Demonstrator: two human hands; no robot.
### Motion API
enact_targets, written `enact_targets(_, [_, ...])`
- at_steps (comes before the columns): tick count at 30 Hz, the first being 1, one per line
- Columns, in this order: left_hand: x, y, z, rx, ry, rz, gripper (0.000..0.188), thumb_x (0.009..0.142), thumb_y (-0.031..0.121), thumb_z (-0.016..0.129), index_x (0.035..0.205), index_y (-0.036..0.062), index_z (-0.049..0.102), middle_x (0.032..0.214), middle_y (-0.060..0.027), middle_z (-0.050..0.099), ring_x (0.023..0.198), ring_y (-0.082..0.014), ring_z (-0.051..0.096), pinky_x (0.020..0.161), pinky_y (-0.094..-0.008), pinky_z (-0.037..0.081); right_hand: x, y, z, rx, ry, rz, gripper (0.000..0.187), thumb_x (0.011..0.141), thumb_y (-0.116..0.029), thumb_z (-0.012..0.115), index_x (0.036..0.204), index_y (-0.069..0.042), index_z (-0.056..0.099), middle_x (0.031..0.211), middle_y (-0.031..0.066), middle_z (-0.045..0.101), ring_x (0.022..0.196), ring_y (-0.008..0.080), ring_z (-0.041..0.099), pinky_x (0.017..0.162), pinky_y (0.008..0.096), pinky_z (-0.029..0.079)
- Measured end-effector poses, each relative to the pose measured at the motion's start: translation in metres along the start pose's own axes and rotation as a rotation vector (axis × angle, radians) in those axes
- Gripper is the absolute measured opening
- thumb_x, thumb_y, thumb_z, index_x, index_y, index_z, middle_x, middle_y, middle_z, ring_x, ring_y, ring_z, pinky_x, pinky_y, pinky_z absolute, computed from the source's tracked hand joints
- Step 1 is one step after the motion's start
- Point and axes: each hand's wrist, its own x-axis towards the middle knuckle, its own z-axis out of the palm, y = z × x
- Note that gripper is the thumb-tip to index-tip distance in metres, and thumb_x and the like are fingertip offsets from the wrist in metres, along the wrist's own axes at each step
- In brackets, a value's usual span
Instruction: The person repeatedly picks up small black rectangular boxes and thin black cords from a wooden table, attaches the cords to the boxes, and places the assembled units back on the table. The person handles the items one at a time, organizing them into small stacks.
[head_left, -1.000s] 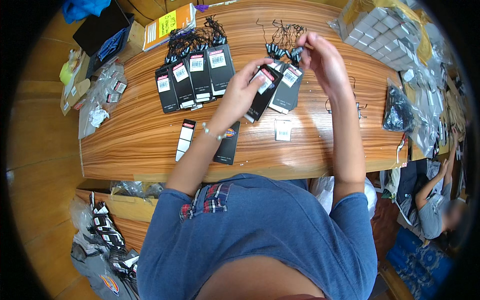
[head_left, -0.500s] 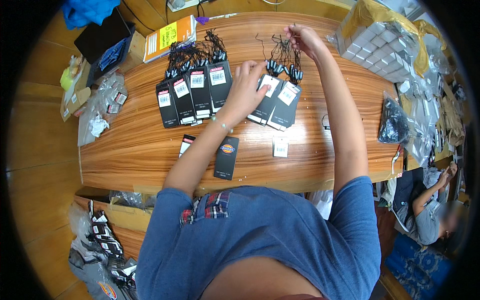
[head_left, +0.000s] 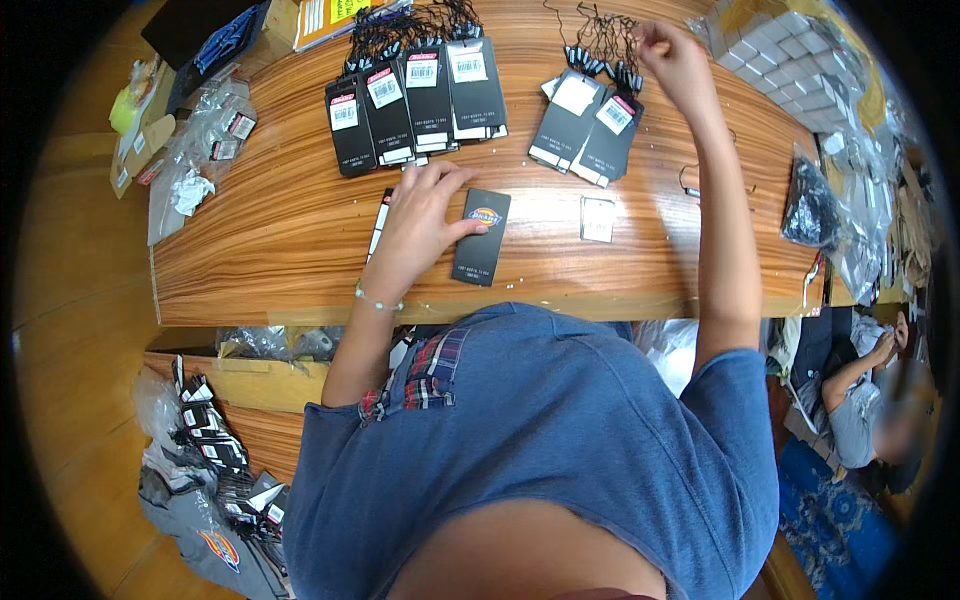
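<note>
My left hand (head_left: pixel 425 212) is open, its thumb tip over a loose black hang tag (head_left: pixel 479 258) with a coloured emblem. Under its fingers, partly hidden, lies another black tag (head_left: pixel 379 225). At the far right, the fingers of my right hand (head_left: pixel 677 62) are pinched at the ends of black tag strings (head_left: pixel 608 35). These strings run down to two overlapping piles of black hang tags (head_left: pixel 564 135) with white labels. Further left lie several piles of strung black tags (head_left: pixel 429 85), their strings bunched behind them. A small white tag (head_left: pixel 597 219) lies right of the loose one.
A plastic-wrapped stack of small white boxes (head_left: pixel 775 60) stands at the back right. Nearby are a bag of black strings (head_left: pixel 810 205) and a loose string (head_left: pixel 692 191). Clear plastic packets (head_left: pixel 215 125) lie at the left. Another person (head_left: pixel 850 400) sits at the right.
My left hand has moved from the right-hand tag piles toward me, to the loose tags. My right hand stays by the strings. The whole view has shifted, with the table appearing higher.
</note>
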Motion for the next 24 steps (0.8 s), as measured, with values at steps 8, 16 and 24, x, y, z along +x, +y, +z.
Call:
enact_targets(8, [-0.01,-0.01,0.008,0.064,0.018,0.014,0.05,0.054,0.03,0.077,0.099,0.011,0.065,0.1,-0.0052,0.056,0.097,-0.0244,0.046,0.087,-0.0376,0.038,-0.174,-0.097,-0.001,0.037,-0.279,0.263,0.027,0.067,-0.017,0.071,0.09,-0.006,0.062,0.083,0.01,0.059,0.077,0.0268,0.058,0.066,0.036,0.046])
enact_targets(16, [-0.013,-0.026,0.013,-0.364,-0.036,-0.15,0.051,0.053,0.029,0.078,0.098,0.0072,0.065,0.093,-0.0041,0.058,0.093,-0.0227,0.047,0.084,-0.0337,0.038,-0.179,-0.094,0.003,0.256,-0.284,0.383,0.033,0.062,-0.005,0.074,0.093,-0.003,0.06,0.08,0.0098,0.055,0.067,0.0203,0.052,0.062,0.0305,0.045])
enact_targets(24, [-0.018,-0.016,0.015,-0.005,0.244,0.05,0.044,0.062,0.021,0.076,0.1,0.0048,0.062,0.09,-0.0045,0.059,0.091,-0.0191,0.052,0.084,-0.0324,0.042,-0.184,-0.083,0.013,0.37,-0.117,0.317,0.023,0.068,-0.001,0.069,0.088,-0.002,0.058,0.064,0.0006,0.05,0.056,0.0091,0.043,0.053,0.0235,0.038])
